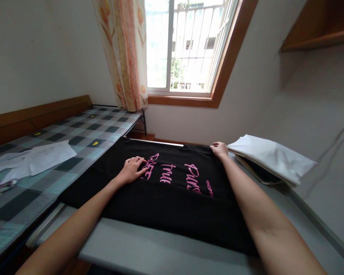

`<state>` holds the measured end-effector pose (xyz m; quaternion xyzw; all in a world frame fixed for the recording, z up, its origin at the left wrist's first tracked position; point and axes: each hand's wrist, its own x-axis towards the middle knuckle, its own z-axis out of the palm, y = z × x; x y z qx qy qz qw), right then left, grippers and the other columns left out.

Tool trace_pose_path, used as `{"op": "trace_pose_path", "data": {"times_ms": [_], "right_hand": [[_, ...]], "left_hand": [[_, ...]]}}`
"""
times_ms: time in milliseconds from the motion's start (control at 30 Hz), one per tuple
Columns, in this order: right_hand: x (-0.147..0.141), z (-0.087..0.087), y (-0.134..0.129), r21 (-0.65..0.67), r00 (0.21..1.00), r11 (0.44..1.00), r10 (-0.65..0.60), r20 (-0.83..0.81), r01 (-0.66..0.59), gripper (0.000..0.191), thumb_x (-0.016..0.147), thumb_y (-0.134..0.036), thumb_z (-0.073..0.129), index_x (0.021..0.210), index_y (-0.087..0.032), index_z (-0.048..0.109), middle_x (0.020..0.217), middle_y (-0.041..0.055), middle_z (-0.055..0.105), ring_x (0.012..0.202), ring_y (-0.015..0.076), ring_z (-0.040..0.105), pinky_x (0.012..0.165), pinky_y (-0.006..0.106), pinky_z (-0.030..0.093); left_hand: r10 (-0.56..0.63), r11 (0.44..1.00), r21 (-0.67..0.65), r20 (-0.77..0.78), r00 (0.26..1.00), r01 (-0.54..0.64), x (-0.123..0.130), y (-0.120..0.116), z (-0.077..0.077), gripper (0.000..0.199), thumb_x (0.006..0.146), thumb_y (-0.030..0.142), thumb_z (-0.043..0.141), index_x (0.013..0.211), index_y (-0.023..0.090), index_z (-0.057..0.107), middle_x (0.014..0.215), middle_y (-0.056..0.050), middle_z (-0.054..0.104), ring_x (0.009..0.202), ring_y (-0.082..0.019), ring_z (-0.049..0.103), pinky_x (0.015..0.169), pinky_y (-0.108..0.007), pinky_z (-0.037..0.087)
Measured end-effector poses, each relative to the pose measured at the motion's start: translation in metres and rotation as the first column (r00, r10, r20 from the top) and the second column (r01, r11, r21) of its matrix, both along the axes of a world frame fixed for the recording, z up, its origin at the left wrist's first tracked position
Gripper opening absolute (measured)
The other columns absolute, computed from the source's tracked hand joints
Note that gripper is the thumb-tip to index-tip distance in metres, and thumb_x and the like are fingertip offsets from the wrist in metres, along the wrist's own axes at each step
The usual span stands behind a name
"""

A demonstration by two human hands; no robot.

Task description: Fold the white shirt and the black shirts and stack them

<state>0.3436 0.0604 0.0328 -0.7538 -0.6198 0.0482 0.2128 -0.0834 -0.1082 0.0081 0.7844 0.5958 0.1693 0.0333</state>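
Black cloth (172, 212) lies mostly spread on the grey table (149, 244), print up, light creases left. Your left hand (133, 170) rests loosely open on it, nothing gripped; your right hand (219, 149) is at its far right edge, can't tell if pinching. White cloth (269, 156) right, checked bed (14, 202) with papers (50, 154) left, window (189, 49) far.

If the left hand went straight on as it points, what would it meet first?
Probably the pink lettering on the black cloth, just past the left hand; its height is unclear.
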Motion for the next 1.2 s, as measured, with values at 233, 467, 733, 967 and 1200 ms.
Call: {"op": "trace_pose_path", "data": {"times_ms": [233, 467, 733, 967, 1200], "right_hand": [[-0.006, 0.013, 0.001, -0.155, 0.99, 0.98, -0.136, -0.043, 0.127, 0.039, 0.089, -0.032, 0.05, 0.111, -0.006, 0.069, 0.117, 0.0218, 0.066, 0.111, 0.0298, 0.061, 0.092, 0.035, 0.046], [-0.012, 0.008, -0.01, -0.269, 0.982, 0.945, -0.186, 0.023, 0.185, 0.048, 0.08, -0.046, 0.065, 0.116, -0.015, 0.065, 0.123, 0.0211, 0.061, 0.115, 0.0336, 0.057, 0.087, 0.043, 0.048], [-0.014, 0.011, -0.011, -0.167, 0.991, 0.98, -0.122, -0.053, 0.112, 0.032, 0.092, -0.034, 0.045, 0.117, -0.018, 0.058, 0.122, 0.0188, 0.061, 0.114, 0.0298, 0.057, 0.092, 0.045, 0.043], [-0.012, 0.033, 0.002, -0.018, 0.984, 1.0, -0.015, -0.18, 0.012, 0.03, 0.087, -0.028, 0.05, 0.114, -0.015, 0.056, 0.115, 0.0165, 0.064, 0.107, 0.0261, 0.06, 0.091, 0.036, 0.044], [-0.02, 0.03, -0.054, 0.388, 0.807, 0.714, 0.564, 0.175, -0.583, 0.014, 0.081, -0.02, 0.052, 0.092, -0.02, 0.062, 0.098, 0.0094, 0.066, 0.103, 0.0263, 0.057, 0.092, 0.041, 0.042]], "left_hand": [[-0.005, 1.0, -0.005, 0.011, 1.0, 0.005, 0.0, 0.0, 0.0, 0.041, 0.088, 0.055, 0.049, 0.115, 0.026, 0.06, 0.123, -0.006, 0.058, 0.118, -0.028, 0.05, 0.102, -0.047, 0.033], [-0.004, 1.0, -0.004, 0.007, 1.0, 0.004, -0.001, 0.0, -0.001, 0.04, 0.089, 0.055, 0.048, 0.116, 0.026, 0.059, 0.124, -0.007, 0.058, 0.118, -0.028, 0.05, 0.101, -0.047, 0.033], [-0.001, 1.0, 0.004, 0.013, 1.0, 0.001, 0.0, 0.0, 0.0, 0.039, 0.088, 0.053, 0.049, 0.115, 0.026, 0.06, 0.123, -0.006, 0.058, 0.117, -0.028, 0.05, 0.101, -0.047, 0.034], [-0.01, 1.0, 0.0, 0.005, 1.0, 0.01, 0.0, 0.0, -0.001, 0.04, 0.089, 0.053, 0.048, 0.116, 0.026, 0.059, 0.124, -0.007, 0.058, 0.118, -0.028, 0.05, 0.101, -0.048, 0.033], [-0.007, 1.0, -0.014, 0.001, 1.0, 0.007, 0.0, -0.001, 0.0, 0.04, 0.089, 0.053, 0.048, 0.116, 0.026, 0.059, 0.124, -0.007, 0.057, 0.118, -0.028, 0.049, 0.1, -0.047, 0.033]]}}
